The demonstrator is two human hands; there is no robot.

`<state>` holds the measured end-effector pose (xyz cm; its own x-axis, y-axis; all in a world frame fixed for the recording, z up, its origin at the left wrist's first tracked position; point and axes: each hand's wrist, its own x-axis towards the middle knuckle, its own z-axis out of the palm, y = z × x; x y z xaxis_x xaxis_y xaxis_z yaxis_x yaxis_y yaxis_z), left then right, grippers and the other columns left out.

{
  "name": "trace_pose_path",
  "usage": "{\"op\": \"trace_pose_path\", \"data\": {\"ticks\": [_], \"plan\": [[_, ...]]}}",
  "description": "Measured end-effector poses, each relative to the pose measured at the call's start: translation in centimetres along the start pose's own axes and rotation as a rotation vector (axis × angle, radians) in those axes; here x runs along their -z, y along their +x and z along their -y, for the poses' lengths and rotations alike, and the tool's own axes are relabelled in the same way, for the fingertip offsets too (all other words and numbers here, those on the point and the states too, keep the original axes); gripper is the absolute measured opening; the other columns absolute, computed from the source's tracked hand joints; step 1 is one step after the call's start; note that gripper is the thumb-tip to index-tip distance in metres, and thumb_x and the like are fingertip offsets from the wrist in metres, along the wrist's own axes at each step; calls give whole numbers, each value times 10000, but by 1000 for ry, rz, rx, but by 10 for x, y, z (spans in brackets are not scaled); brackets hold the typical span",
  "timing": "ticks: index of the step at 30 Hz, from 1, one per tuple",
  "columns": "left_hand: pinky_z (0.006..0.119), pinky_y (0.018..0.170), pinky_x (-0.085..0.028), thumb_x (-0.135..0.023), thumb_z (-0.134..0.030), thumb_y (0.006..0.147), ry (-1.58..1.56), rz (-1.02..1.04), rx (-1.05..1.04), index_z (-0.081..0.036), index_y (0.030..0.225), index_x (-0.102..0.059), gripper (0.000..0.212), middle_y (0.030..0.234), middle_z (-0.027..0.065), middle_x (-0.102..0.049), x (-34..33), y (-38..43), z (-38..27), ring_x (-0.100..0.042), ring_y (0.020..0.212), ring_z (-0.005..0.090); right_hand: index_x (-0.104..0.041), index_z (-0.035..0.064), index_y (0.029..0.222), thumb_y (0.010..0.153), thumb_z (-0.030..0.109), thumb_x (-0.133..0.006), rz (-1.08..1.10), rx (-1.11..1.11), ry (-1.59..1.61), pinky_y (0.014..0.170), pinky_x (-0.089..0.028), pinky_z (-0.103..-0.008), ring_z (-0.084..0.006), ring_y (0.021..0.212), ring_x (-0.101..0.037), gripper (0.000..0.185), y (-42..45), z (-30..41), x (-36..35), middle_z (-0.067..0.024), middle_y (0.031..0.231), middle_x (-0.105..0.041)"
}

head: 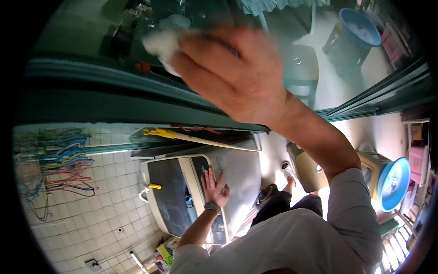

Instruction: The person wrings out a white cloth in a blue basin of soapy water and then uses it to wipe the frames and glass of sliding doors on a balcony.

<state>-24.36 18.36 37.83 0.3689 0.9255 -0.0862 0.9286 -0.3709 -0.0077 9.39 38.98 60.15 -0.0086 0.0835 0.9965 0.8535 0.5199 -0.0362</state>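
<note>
Raised close to the camera, my right hand (236,75) is closed around a white cloth or tissue (164,49), blurred at its tip. It is in front of a glass pane (297,30) with a dark green frame (113,99); whether the cloth touches the glass I cannot tell. My left hand (216,188), with a watch at the wrist, lies spread and flat on the control panel edge of a top-loading washing machine (239,164). Nothing is gripped in it. The machine's dark lid (169,202) is beside the fingers.
A yellow-tipped pole (205,141) leans behind the washing machine. Several coloured clothes hangers (68,167) hang by the tiled wall (109,202). At the right, a blue basin (394,185) rests on a stool (371,161). Another beige stool (308,171) stands near my feet.
</note>
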Motion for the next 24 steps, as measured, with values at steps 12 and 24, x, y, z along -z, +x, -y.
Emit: {"op": "trace_pose_path", "data": {"ticks": [12,24], "plan": [[606,1122,-173,-595,-251,754,-75,-44,-13,-147,1381,-478,647,1549,230,-174,10,7,-2,-182,1424,422,-626,115,975,758,197,-567,738,415,-59,750,-388,-300,-150,930,-499,239,-70,-24,33,11,1015,-571],[586,1130,-188,-598,-249,739,-101,-89,-18,-112,1326,-537,606,1550,222,-170,9,0,2,-187,1422,413,-653,131,987,770,185,-568,759,517,-132,813,-401,-302,-168,1013,-509,240,-49,14,-3,-4,1067,-583]]}}
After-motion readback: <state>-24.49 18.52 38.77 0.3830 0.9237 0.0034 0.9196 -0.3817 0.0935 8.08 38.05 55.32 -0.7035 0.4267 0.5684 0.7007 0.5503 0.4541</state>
